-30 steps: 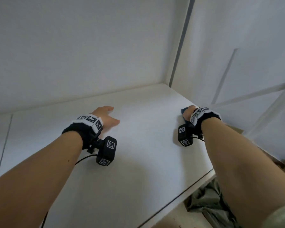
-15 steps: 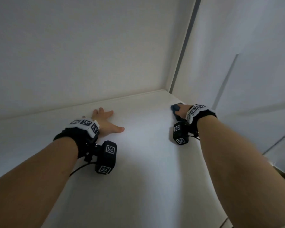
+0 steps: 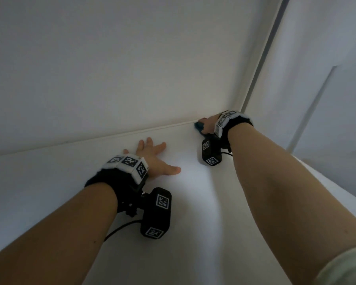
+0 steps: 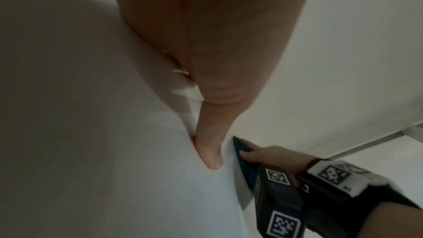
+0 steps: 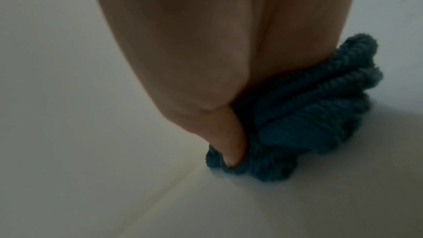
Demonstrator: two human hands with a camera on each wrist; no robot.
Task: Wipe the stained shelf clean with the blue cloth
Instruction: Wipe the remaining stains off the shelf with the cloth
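The white shelf (image 3: 193, 202) fills the lower head view. My right hand (image 3: 209, 123) grips the bunched blue cloth (image 3: 198, 126) and presses it onto the shelf in the far right corner, where shelf and back wall meet. In the right wrist view the cloth (image 5: 309, 115) is crumpled under my palm, with a finger (image 5: 231, 144) dug into it. My left hand (image 3: 154, 159) lies flat on the shelf with fingers spread, left of the cloth and holding nothing. The left wrist view shows its thumb (image 4: 211, 147) on the shelf and the cloth (image 4: 243, 160) beyond. I see no stain.
The white back wall (image 3: 111, 68) rises right behind the hands. A white side panel (image 3: 261, 75) with a dark vertical gap closes the corner on the right. The shelf's right edge (image 3: 337, 188) runs down past my right forearm.
My right hand has pushed the cloth away from me along the shelf's right side into the back corner. My left hand has slid further back too, fingers spread wider.
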